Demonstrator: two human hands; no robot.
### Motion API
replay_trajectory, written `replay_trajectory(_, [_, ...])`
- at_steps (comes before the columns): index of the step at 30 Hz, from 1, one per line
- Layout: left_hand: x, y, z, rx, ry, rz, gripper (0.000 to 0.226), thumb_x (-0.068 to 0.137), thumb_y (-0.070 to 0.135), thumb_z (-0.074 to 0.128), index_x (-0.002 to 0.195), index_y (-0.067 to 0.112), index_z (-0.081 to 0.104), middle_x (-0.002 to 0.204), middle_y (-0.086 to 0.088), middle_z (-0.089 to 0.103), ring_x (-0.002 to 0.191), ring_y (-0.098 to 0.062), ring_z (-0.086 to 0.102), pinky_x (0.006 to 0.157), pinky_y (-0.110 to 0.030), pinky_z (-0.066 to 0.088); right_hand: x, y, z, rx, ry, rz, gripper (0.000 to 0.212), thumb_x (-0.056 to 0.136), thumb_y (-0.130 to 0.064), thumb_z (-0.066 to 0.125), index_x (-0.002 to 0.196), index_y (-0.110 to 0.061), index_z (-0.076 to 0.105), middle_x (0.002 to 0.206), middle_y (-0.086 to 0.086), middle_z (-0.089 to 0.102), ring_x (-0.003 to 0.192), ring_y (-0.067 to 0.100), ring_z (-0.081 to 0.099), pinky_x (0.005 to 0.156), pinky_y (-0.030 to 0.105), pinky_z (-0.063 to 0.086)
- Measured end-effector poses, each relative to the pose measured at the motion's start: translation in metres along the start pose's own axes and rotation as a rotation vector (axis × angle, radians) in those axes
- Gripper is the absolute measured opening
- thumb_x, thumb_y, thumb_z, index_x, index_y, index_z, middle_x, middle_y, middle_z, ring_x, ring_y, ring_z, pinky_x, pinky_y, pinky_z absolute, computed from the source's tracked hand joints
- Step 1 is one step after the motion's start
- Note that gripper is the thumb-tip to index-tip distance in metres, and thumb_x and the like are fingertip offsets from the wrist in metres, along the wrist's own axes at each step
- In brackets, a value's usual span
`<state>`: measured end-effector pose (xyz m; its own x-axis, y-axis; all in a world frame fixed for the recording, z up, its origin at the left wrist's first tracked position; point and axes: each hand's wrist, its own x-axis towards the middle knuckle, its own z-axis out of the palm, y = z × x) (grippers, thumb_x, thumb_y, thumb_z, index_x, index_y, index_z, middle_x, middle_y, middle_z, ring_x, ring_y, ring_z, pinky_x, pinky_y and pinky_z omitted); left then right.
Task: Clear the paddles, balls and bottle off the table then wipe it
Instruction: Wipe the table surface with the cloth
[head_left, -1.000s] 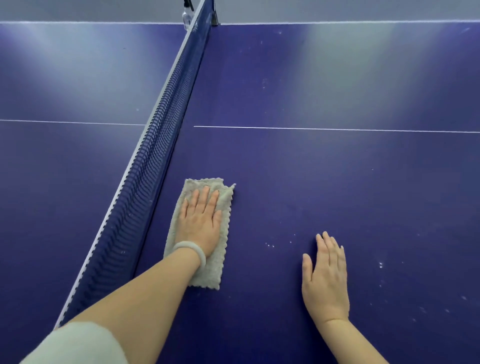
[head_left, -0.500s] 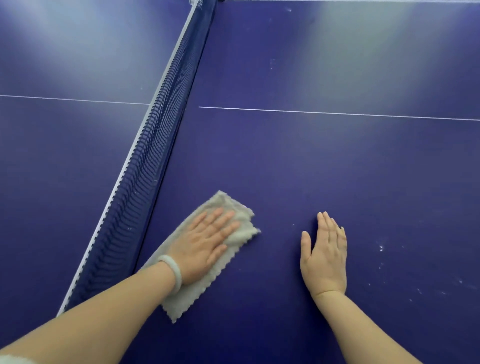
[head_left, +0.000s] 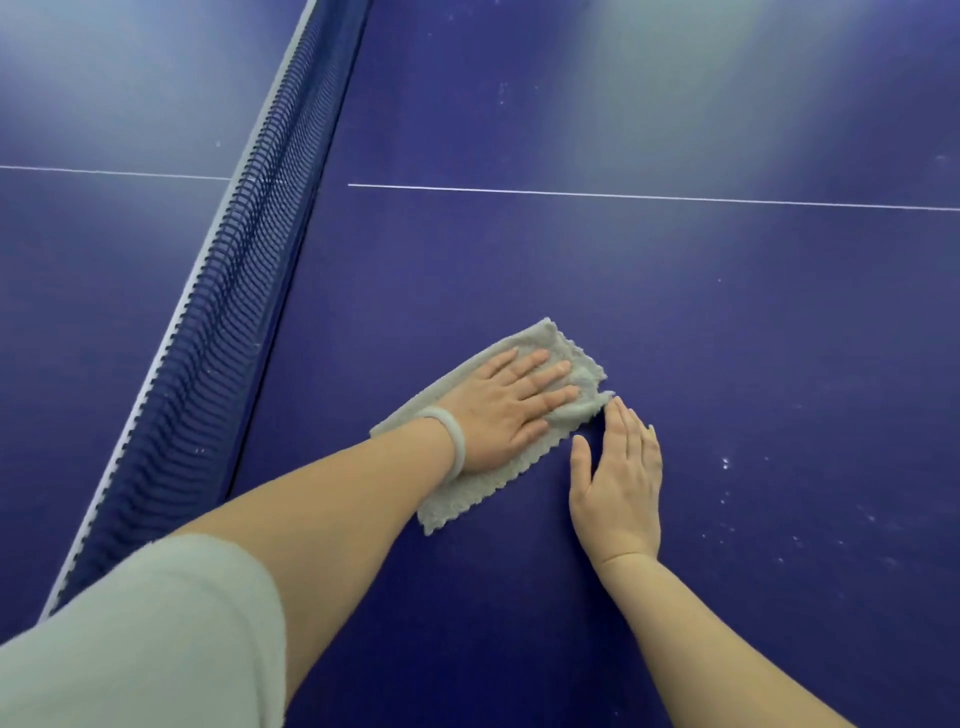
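Observation:
A grey cloth (head_left: 467, 499) lies flat on the dark blue table-tennis table (head_left: 727, 338). My left hand (head_left: 506, 408) presses on the cloth with straight fingers pointing right; a pale bangle circles that wrist. My right hand (head_left: 618, 475) rests flat on the table just right of the cloth, its fingertips nearly touching the cloth's right corner. No paddles, balls or bottle are in view.
The blue net (head_left: 223, 312) runs from the near left to the far middle, left of the cloth. A white centre line (head_left: 649, 196) crosses the table farther away. Small white specks (head_left: 724, 462) dot the surface right of my right hand.
My left hand has slid the cloth from beside the net to the right and turned it, until it reached my right hand. The right hand stayed flat on the table.

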<state>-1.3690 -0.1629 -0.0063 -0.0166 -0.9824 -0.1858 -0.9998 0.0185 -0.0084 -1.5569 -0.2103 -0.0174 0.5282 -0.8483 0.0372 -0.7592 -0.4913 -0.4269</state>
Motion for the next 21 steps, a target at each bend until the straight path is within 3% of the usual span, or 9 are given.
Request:
replay_trajectory(4, [-0.069, 0.015, 0.008, -0.055, -0.008, 0.127, 0.054, 0.105, 0.045, 0.016, 0.156, 0.034, 0.005, 0.164, 0.005, -0.005, 0.151, -0.020, -0.013, 0.122, -0.044, -0.005, -0.001, -0.001, -0.003, 0.036, 0.001, 0.011, 0.065, 0.098, -0.048, 0.023, 0.153, -0.015, 0.028, 0.159, 0.000, 0.028, 0.147, 0.016, 0.014, 0.123, 0.033, 0.007])
replay_trajectory(7, [-0.137, 0.025, 0.019, -0.056, 0.002, 0.040, 0.054, 0.106, 0.043, 0.023, 0.157, 0.033, 0.009, 0.165, 0.005, 0.001, 0.152, -0.020, -0.003, 0.121, -0.043, 0.001, -0.002, -0.004, -0.006, 0.016, -0.006, 0.007, 0.065, 0.098, -0.048, 0.024, 0.153, -0.013, 0.027, 0.159, 0.001, 0.029, 0.147, 0.018, 0.015, 0.123, 0.036, 0.009])
replay_trajectory(9, [-0.170, 0.024, 0.024, -0.039, 0.008, -0.146, 0.055, 0.105, 0.042, 0.021, 0.157, 0.031, 0.009, 0.165, 0.004, 0.005, 0.152, -0.020, 0.000, 0.120, -0.042, 0.005, -0.002, -0.005, -0.008, -0.002, -0.026, 0.001, 0.065, 0.099, -0.047, 0.025, 0.154, -0.012, 0.026, 0.159, 0.002, 0.028, 0.148, 0.019, 0.015, 0.124, 0.037, 0.008])
replay_trajectory(13, [-0.174, 0.016, 0.025, -0.129, 0.032, -0.664, 0.055, 0.101, 0.044, 0.004, 0.154, 0.034, -0.009, 0.163, 0.008, -0.013, 0.148, -0.011, -0.020, 0.121, -0.037, -0.007, -0.001, -0.005, -0.007, -0.091, -0.058, -0.016, 0.065, 0.100, -0.046, 0.024, 0.154, -0.011, 0.024, 0.161, 0.004, 0.024, 0.149, 0.021, 0.014, 0.124, 0.037, 0.004])
replay_trajectory(15, [-0.156, 0.014, 0.024, -0.207, 0.039, -0.892, 0.056, 0.101, 0.043, 0.004, 0.153, 0.034, -0.015, 0.162, 0.009, -0.018, 0.148, -0.012, -0.022, 0.122, -0.039, -0.008, -0.001, -0.005, -0.006, -0.119, -0.071, -0.020, 0.064, 0.101, -0.045, 0.025, 0.154, -0.010, 0.025, 0.161, 0.005, 0.022, 0.149, 0.022, 0.013, 0.124, 0.038, 0.004])
replay_trajectory(17, [-0.139, 0.020, 0.023, -0.276, 0.039, -1.009, 0.057, 0.101, 0.043, 0.003, 0.153, 0.032, -0.016, 0.162, 0.008, -0.019, 0.148, -0.015, -0.021, 0.122, -0.042, -0.006, -0.001, -0.005, -0.007, -0.121, -0.074, -0.019, 0.062, 0.102, -0.044, 0.027, 0.153, -0.010, 0.027, 0.161, 0.006, 0.022, 0.149, 0.023, 0.013, 0.124, 0.039, 0.004])
replay_trajectory(19, [-0.130, 0.045, 0.025, -0.258, 0.049, -0.892, 0.058, 0.100, 0.043, 0.001, 0.154, 0.029, -0.016, 0.163, 0.004, -0.019, 0.148, -0.019, -0.023, 0.122, -0.044, -0.005, -0.002, -0.005, -0.007, -0.115, -0.069, -0.022, 0.061, 0.102, -0.043, 0.029, 0.153, -0.009, 0.028, 0.161, 0.007, 0.023, 0.149, 0.023, 0.013, 0.124, 0.039, 0.004])
replay_trajectory(21, [-0.138, 0.082, 0.027, -0.194, 0.042, -0.601, 0.059, 0.101, 0.044, 0.006, 0.156, 0.027, -0.008, 0.164, 0.001, -0.013, 0.148, -0.021, -0.021, 0.122, -0.045, -0.003, -0.002, -0.003, -0.007, -0.112, -0.071, -0.032, 0.060, 0.102, -0.041, 0.030, 0.152, -0.009, 0.029, 0.161, 0.007, 0.023, 0.149, 0.024, 0.013, 0.124, 0.039, 0.004])
